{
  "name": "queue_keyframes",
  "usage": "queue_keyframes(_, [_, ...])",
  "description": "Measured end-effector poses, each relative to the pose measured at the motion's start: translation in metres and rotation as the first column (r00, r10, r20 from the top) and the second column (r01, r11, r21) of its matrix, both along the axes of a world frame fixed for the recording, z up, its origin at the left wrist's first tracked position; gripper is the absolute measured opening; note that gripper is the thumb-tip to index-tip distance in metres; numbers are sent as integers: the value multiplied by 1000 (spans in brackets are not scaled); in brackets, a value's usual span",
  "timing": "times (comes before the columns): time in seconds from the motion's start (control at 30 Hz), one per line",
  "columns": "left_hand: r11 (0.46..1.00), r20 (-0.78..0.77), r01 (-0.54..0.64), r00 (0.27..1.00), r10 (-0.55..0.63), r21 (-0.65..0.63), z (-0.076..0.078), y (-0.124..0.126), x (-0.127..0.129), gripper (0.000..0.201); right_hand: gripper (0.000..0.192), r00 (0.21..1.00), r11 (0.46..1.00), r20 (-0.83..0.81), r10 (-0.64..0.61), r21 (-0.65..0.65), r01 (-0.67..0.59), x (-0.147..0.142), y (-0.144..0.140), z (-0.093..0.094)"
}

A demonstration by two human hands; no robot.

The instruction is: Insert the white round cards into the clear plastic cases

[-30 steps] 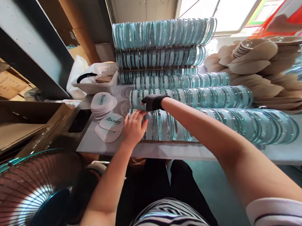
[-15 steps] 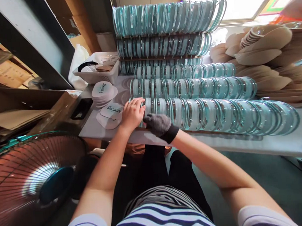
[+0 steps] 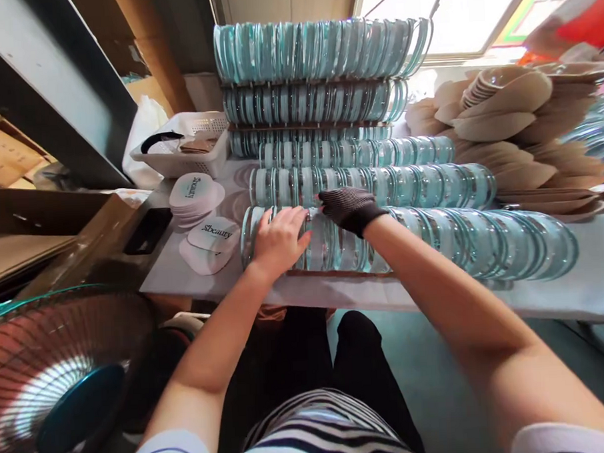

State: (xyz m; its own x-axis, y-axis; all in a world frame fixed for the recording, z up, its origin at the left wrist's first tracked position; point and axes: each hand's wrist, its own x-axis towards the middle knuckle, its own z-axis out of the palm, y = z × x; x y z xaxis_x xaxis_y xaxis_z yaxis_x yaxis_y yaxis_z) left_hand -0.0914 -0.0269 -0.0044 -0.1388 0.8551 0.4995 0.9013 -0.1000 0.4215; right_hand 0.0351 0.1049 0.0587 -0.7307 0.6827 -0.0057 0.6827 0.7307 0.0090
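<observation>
My bare left hand (image 3: pixel 281 241) lies over the left end of the front row of clear, teal-tinted curved bands (image 3: pixel 463 239), fingers spread on their tops. A dark striped glove covers my right hand (image 3: pixel 347 207), a little further right along that row's top edge. Its fingers are curled together towards the left, and what they hold, if anything, is hidden. Close behind runs a second row of similar bands (image 3: pixel 410 185). Left of my left hand lie pale cards (image 3: pixel 210 238) printed "beauty", and a taller card stack (image 3: pixel 195 194) stands behind them.
More bands (image 3: pixel 319 49) rise on a tiered rack at the back. A white basket (image 3: pixel 214 165) and a dark phone-like slab (image 3: pixel 149 231) are at left. Beige curved pieces (image 3: pixel 507 114) are piled at right. A fan (image 3: pixel 78 370) stands at lower left.
My right hand has moved right and away from me along the front row. My left hand has shifted slightly right over the bands, its fingers spreading. The camera view has shifted a little.
</observation>
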Motion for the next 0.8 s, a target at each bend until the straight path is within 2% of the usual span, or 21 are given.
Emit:
queue_keyframes(0.07, [1000,-11,-5,1000,5,-16,-3,4,3,40,41,985,984,122,126,-140,-108,-25,30,6])
queue_keyframes(0.13, [1000,-16,-5,1000,5,-26,-4,5,3,40,44,958,946,146,247,-251,-206,-46,47,5])
queue_keyframes(0.23, [999,-45,-7,999,5,-53,-2,4,2,42,40,939,913,119,323,-302,-276,-59,54,3])
queue_keyframes(0.37, [997,-100,-30,995,23,-74,-2,3,1,41,24,949,928,11,314,-214,-304,-37,37,9])
queue_keyframes(0.47, [998,-104,-36,994,30,-59,-4,4,1,40,22,943,938,-112,313,-122,-326,-5,2,6])
queue_keyframes(0.57, [998,-115,-45,993,39,-49,-6,5,1,42,27,956,957,-98,276,-65,-282,26,-47,-20])
queue_keyframes(0.67, [995,-160,-69,985,57,-70,-5,5,1,43,32,964,965,-44,262,-9,-262,47,-86,-70])
queue_keyframes(0.73, [991,-193,-93,978,74,-91,-4,3,2,43,34,953,954,-55,298,42,-296,54,-101,-106])
queue_keyframes(0.8, [988,-220,-116,971,91,-106,-2,1,2,43,35,943,946,-96,317,102,-308,59,-109,-132])
